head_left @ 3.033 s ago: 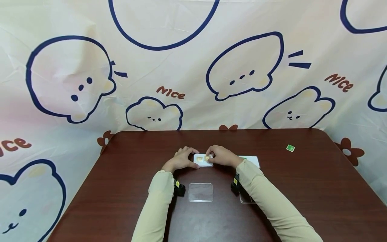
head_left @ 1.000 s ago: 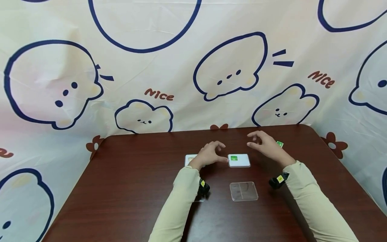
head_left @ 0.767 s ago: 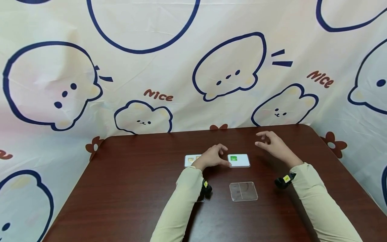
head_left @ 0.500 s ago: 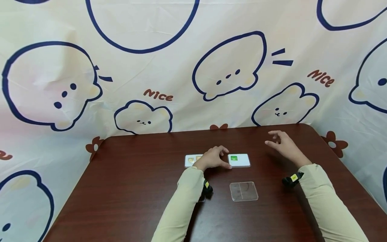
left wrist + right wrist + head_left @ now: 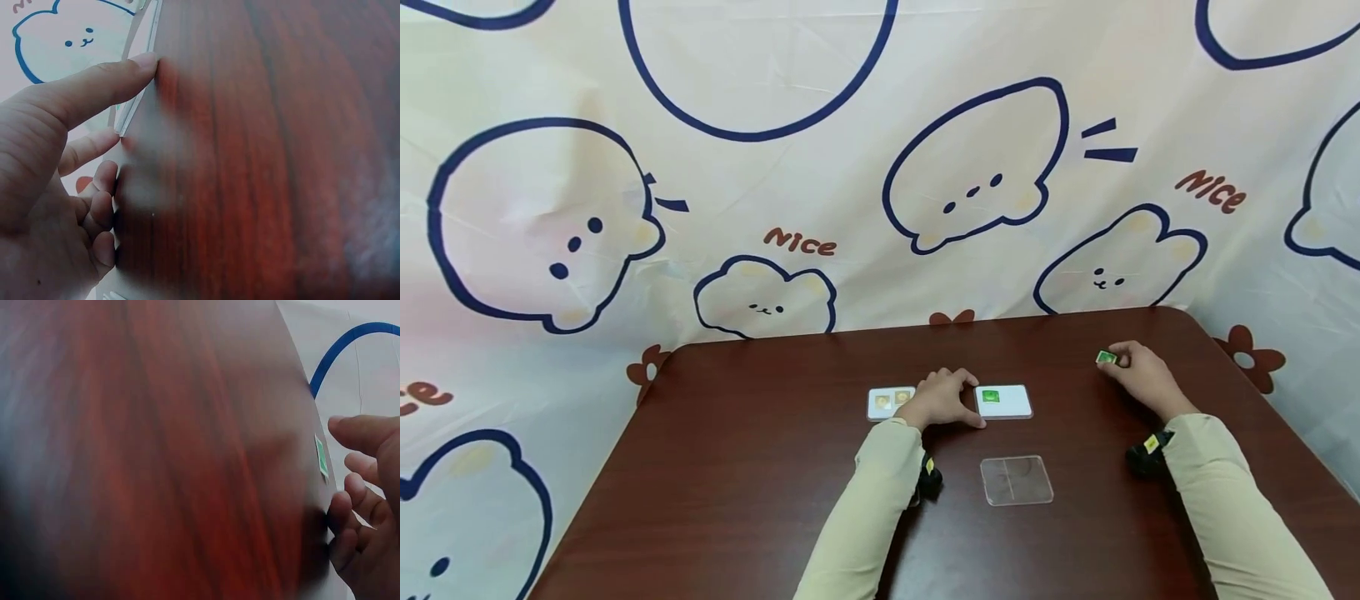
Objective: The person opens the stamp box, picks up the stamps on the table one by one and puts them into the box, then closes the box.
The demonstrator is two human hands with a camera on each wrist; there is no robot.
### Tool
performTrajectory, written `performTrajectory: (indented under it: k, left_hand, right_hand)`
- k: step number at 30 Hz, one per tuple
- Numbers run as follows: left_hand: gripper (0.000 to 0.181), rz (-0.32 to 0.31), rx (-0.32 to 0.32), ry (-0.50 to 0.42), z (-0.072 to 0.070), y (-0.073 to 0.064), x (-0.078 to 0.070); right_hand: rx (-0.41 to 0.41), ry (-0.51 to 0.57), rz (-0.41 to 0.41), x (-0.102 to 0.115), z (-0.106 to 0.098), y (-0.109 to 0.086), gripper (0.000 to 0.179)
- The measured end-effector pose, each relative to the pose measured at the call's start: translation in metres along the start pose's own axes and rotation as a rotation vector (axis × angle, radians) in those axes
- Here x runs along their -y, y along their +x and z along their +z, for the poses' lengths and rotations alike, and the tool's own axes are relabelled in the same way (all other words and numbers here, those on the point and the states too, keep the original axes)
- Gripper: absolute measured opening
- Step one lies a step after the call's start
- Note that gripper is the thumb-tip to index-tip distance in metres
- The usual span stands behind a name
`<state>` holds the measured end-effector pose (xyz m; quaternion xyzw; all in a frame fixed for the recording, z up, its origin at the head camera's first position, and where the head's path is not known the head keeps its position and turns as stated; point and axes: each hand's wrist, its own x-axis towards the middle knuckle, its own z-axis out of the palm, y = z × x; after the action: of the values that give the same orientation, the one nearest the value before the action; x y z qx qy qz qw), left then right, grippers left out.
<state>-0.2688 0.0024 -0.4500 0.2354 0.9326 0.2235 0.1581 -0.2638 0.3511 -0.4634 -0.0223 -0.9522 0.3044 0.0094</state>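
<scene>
Tray [image 5: 1015, 402], white, with a green square [image 5: 991, 396] on its left half, lies on the bench [image 5: 737, 467]. The left hand [image 5: 940, 402] grips its left end between thumb and forefinger, the other fingers bent. The right hand [image 5: 1140, 377] is at a green tile [image 5: 1106, 357] toward the bench's far right corner, thumb and fingers apart; whether they touch it, I cannot tell.

The left hand [image 5: 942, 398] hides the right end of the left white case [image 5: 891, 415]; the right wrist view crops the right hand [image 5: 374, 509], blurs the tabletop [image 5: 156, 456]; print on the cased green tile [image 5: 991, 397] is illegibly small
</scene>
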Motion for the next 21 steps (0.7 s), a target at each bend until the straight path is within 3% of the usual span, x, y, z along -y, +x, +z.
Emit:
performTrajectory:
  k: [9, 21]
  left_hand:
    - [0.061, -0.009, -0.011, 0.011, 0.0049, -0.0004, -0.004]
    - [0.061, -0.025, -0.016, 0.049, 0.0015, 0.0004, -0.004]
  right_hand:
    - [0.019, -0.118, 0.083, -0.0033, -0.0022, -0.0003, 0.053]
    - [0.039, -0.123, 0.095, 0.0001, -0.0037, 0.0019, 0.048]
